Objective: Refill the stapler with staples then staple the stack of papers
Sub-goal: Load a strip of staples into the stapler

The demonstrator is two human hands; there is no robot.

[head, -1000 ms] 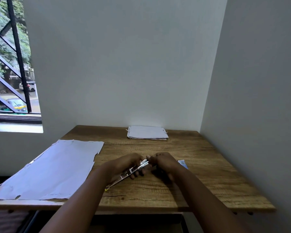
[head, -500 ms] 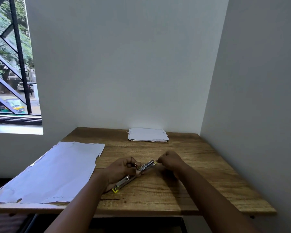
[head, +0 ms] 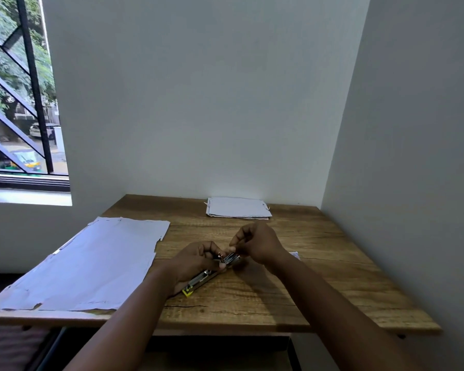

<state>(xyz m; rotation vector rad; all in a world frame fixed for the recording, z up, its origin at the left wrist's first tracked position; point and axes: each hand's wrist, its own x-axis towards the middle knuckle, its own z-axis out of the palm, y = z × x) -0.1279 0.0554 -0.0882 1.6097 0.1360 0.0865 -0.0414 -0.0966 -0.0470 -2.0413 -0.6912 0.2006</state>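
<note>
A silver stapler [head: 202, 278] with a yellow rear end lies aslant on the wooden table [head: 319, 285], front end pointing up and right. My left hand [head: 196, 261] grips its middle. My right hand [head: 255, 243] is at the stapler's front tip with thumb and forefinger pinched together; whatever it pinches is too small to make out. A small stack of papers [head: 237, 207] lies flat at the back of the table against the wall.
Large white sheets [head: 91, 263] with torn edges cover the table's left side. A small white thing [head: 295, 255] peeks out behind my right wrist. Walls close in the table at the back and right; a barred window is at the left.
The stapler has come down from a raised tilt to the table. My right hand drew away from the tip, then rose slightly and came back to it.
</note>
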